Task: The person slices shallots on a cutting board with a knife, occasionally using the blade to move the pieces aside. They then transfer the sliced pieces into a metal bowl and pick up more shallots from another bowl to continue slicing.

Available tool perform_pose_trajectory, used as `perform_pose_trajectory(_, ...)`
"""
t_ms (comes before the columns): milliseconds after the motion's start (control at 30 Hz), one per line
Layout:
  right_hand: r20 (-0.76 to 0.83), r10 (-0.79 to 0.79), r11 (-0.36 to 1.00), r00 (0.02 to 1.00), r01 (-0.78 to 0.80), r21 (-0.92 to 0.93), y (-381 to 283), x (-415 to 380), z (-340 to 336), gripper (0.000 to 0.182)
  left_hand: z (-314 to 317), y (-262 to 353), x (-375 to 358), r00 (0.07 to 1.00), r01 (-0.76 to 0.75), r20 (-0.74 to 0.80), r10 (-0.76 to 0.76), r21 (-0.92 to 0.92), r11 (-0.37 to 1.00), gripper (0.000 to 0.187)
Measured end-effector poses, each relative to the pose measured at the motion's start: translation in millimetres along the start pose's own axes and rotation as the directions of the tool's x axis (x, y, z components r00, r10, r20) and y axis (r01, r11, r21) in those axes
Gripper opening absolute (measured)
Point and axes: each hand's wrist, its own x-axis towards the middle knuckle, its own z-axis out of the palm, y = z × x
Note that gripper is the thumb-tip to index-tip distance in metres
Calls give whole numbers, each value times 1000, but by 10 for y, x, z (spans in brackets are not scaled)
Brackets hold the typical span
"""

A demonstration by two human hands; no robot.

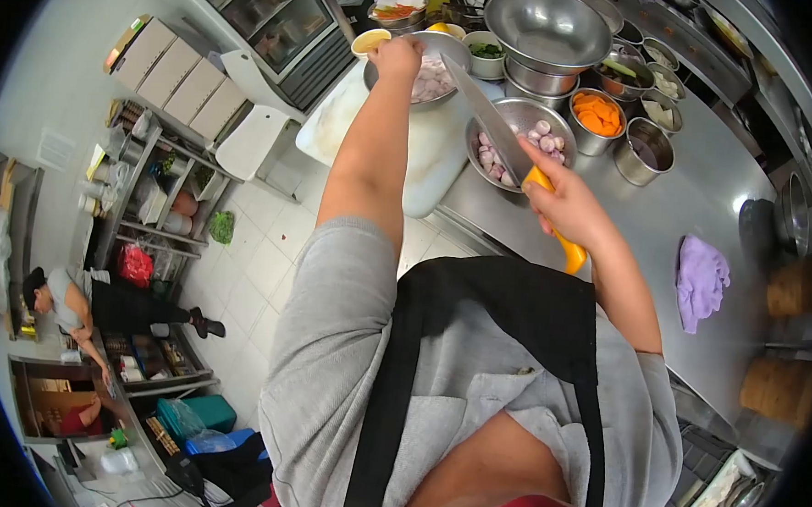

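Note:
My left hand [398, 57] is closed at the rim of a metal bowl [374, 79] and seems to grip it; the fingertips are hidden. Pale cut pieces [432, 80] lie in that bowl. A small yellowish cup [371, 41] sits right beside the hand. In my right hand [569, 200] is a large kitchen knife [486, 122], held by its yellow handle. Its blade slants up and left across a second bowl [473, 161] of peeled shallots [546, 141], with the tip near the first bowl. A white cutting board [339, 126] lies under my left forearm.
A big steel bowl [546, 27] sits on stacked pots, near sliced carrots [597, 114] and a metal pot [643, 154]. A purple cloth [701, 280] lies on the steel counter [650, 234]. Another person [77, 301] is at far left, near shelves and a white chair [256, 145].

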Motion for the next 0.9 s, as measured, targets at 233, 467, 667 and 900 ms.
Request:
perform_pose_trajectory(233,-202,-398,627,895,105,-772,477,8,-56,56,-6,128,225,996,-53,-64,60,102,993,30)
perform_pose_trajectory(467,-217,-330,562,919,7,-827,401,21,-49,48,-426,438,-187,945,-255,294,140,402,879,41)
perform_pose_trajectory(667,-223,-335,586,916,17,-810,411,100,-69,48,-472,669,-840,630,-774,58,775,128,620,49)
perform_pose_trajectory(900,-215,-234,617,948,-26,-787,331,12,-66,49,-392,-7,-575,835,-509,9,550,393,766,44)
